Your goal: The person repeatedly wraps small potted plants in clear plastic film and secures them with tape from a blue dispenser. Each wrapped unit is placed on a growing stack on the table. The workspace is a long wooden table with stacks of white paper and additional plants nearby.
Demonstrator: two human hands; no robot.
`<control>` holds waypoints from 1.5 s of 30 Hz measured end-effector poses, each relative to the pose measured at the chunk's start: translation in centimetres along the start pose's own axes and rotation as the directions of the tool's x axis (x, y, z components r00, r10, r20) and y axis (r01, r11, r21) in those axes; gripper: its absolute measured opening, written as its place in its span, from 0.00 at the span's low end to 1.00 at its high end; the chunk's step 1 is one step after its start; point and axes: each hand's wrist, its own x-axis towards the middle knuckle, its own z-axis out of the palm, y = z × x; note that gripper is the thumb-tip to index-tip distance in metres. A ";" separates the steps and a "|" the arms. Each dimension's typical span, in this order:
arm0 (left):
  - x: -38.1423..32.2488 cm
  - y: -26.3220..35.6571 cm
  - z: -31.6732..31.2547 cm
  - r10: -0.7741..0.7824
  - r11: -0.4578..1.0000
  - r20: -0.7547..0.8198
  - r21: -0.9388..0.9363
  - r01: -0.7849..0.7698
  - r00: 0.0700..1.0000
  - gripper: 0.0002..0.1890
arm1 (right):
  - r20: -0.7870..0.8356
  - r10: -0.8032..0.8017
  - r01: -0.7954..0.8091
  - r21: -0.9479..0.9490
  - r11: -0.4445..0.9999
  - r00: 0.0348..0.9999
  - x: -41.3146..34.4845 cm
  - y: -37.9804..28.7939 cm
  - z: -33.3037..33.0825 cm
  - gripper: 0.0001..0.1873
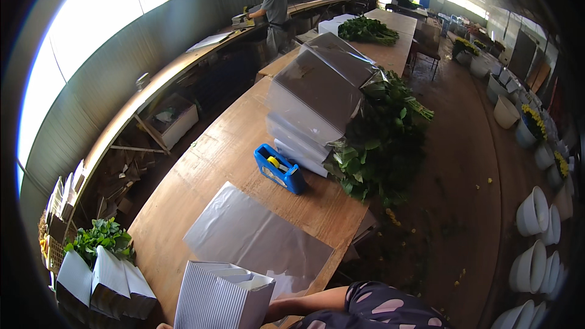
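Observation:
A white corrugated cardboard wrap (212, 297) with folded sheets inside stands upright at the bottom centre. My right forearm comes in from the right and passes behind its edge, so that hand is hidden. Only a sliver of my left hand (164, 326) shows at the bottom rim, near the wrap's lower left corner; its grip cannot be made out. Beyond the wrap a clear plastic sheet (249, 228) lies flat on the wooden table (196, 169). A blue tape dispenser (279, 169) with a yellow core stands past the sheet.
Stacked clear plastic sleeves (315, 87) and leafy green stems (384, 146) lie along the table's right side. At lower left are more corrugated wraps (109, 278) with foliage (100, 237). White buckets (532, 212) line the right. A person (275, 9) stands at the side bench.

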 end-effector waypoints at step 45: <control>38.7 -5.7 5.5 -0.399 0.917 0.309 0.140 0.374 0.863 0.46 | -0.482 0.435 -0.037 0.636 0.771 0.761 -2.3 -6.0 -9.5 0.17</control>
